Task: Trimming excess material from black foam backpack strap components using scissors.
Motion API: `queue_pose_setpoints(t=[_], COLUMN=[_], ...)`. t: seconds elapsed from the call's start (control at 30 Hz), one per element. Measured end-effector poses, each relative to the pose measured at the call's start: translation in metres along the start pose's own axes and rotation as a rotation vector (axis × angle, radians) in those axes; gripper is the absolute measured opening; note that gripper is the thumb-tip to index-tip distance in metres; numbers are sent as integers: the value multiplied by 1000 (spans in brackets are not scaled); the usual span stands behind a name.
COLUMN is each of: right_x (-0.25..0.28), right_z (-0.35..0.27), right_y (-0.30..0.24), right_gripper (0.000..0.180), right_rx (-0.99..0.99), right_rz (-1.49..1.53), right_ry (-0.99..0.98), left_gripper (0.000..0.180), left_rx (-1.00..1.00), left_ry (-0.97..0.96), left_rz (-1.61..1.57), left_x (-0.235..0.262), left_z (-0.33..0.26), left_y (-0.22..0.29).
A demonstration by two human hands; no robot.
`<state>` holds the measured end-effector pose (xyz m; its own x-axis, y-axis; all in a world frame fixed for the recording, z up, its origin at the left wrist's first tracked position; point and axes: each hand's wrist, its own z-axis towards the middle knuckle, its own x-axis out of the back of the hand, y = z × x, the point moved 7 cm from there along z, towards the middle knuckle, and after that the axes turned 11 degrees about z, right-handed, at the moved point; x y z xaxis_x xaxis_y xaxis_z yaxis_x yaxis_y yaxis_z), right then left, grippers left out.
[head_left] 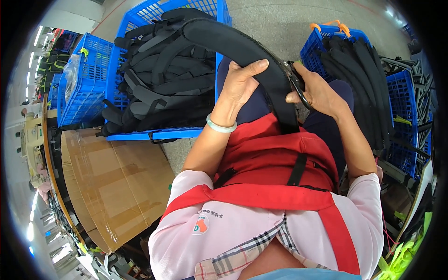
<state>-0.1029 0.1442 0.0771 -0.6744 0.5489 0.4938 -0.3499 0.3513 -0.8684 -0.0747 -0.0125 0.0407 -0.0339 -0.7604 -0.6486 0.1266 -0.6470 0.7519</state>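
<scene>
You hold a black padded strap over your lap, one hand on each side of it.

Your left hand [240,86] lies against the left side of the padded strap [252,51], thumb laid across its top, its grip closed around the strap. Your right hand [317,91] pinches a pair of dark scissors [296,81] at the strap's right edge, fingers closed on the handles; you cannot tell whether the blades are apart or together. The strap arches up from your red apron [275,158] toward the big blue crate [135,23], which is heaped with more black straps [163,79]. A second blue crate [317,42], to the right of the strap, holds another stack of them. A pale green bangle [220,126] sits on your left wrist. Left of your lap lies a flat brown cardboard sheet [116,186].
</scene>
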Motion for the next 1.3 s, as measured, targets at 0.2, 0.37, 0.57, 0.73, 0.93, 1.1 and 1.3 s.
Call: queue_pose_setpoints(t=[0.2, 0.37, 0.57, 0.73, 0.93, 1.1, 1.3], right_x=[0, -1, 6, 5, 3, 22, 74], right_z=[-1, -1, -11, -12, -6, -7, -16], right_y=[-1, 11, 0, 7, 18, 20, -3], right_gripper=[58, 53, 55, 57, 49, 48, 39], right_rx=[-34, -95, 40, -25, -55, 31, 300], right_rz=[-39, 235, 54, 21, 100, 77, 308], right_ry=[-45, -11, 25, 36, 29, 265, 659], left_gripper=[17, 18, 18, 18, 17, 18, 32], left_rx=[25, 33, 77, 72, 88, -39, 157], left_ry=[-15, -5, -14, -12, -15, -50, -219], left_rz=[-13, -25, -28, -22, -32, 84, 540], left_x=[-2, 0, -3, -7, -5, -21, -52], left_z=[1, 4, 6, 4, 3, 22, 45], left_y=[-2, -4, -8, -8, -11, 3, -37])
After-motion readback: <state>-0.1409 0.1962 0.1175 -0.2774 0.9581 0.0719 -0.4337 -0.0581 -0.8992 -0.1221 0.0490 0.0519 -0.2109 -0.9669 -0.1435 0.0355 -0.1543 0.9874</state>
